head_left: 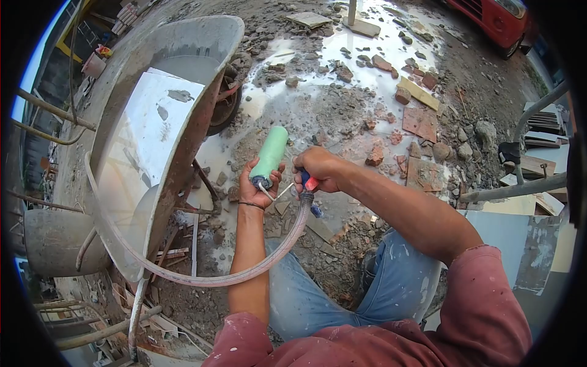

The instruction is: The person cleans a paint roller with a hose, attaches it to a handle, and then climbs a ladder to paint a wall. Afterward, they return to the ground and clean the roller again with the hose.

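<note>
My left hand [263, 177] is closed around the lower end of a paint roller [272, 150] with a pale green cover, tilted up and away from me. Its bent white wire frame [278, 194] reaches toward my right hand [318, 170]. That hand is a fist around a blue and red piece [310, 182] at the end of a clear braided hose [244, 278]. Whether it also grips the roller's handle is hidden by the fingers. The hose loops across my left forearm to the wheelbarrow [229, 30], which holds cloudy water and a white board [162, 110].
Rubble, broken tiles [420, 124] and milky puddles [342, 46] cover the ground ahead. Metal bars [513, 188] and stacked boards [541, 165] stand at right. A red vehicle [489, 18] is at the upper right. Below me are my jeans-clad knees [397, 263].
</note>
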`<action>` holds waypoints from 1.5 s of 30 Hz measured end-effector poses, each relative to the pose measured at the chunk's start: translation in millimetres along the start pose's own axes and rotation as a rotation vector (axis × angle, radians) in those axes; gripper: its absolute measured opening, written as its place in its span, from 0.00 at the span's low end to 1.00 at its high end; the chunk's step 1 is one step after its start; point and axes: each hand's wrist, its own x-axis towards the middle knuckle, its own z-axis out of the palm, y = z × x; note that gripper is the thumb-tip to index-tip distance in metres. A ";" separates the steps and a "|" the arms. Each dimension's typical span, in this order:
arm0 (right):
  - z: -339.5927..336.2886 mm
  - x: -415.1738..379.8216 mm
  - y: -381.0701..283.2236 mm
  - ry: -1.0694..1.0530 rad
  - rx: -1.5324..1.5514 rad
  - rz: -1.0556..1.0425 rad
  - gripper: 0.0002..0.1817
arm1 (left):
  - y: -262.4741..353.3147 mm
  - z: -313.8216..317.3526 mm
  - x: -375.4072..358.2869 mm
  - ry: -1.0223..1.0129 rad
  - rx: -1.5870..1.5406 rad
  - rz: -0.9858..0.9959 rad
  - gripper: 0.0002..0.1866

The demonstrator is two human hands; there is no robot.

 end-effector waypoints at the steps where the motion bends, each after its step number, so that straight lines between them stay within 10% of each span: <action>1: 2.8 -1.8 1.6 0.001 -0.002 0.000 0.10 | 0.5 -2.5 4.8 0.061 0.020 0.038 0.33; 32: 1.9 -3.9 5.8 0.008 -0.035 -0.085 0.09 | -28.4 21.8 21.2 0.362 0.305 0.158 0.15; 45: -9.3 11.5 -2.9 -0.018 0.004 0.011 0.10 | -17.5 8.0 22.8 0.200 0.285 -0.026 0.23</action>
